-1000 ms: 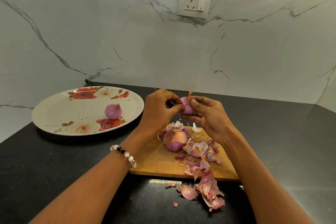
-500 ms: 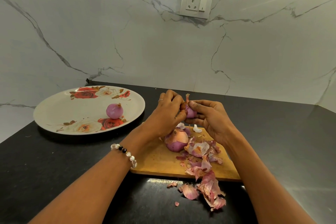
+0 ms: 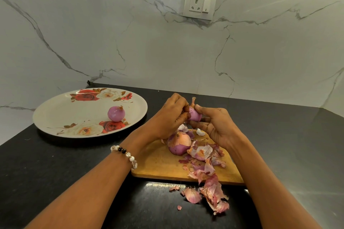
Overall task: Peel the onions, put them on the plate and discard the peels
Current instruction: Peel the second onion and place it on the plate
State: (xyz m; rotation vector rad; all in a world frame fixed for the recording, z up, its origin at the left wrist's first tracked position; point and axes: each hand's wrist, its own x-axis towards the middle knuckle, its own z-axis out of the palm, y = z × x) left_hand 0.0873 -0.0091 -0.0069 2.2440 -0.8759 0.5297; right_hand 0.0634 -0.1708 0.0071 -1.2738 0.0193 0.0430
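While your right hand cradles the small red onion above the cutting board's far edge, stem tip up, your left hand pinches skin at its left side. Plate lies leftward, nearer your left grip.

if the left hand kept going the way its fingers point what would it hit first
The left hand points right, fingertips already at the small onion held in the right hand. It would meet that onion first, then the right palm behind it, probably.
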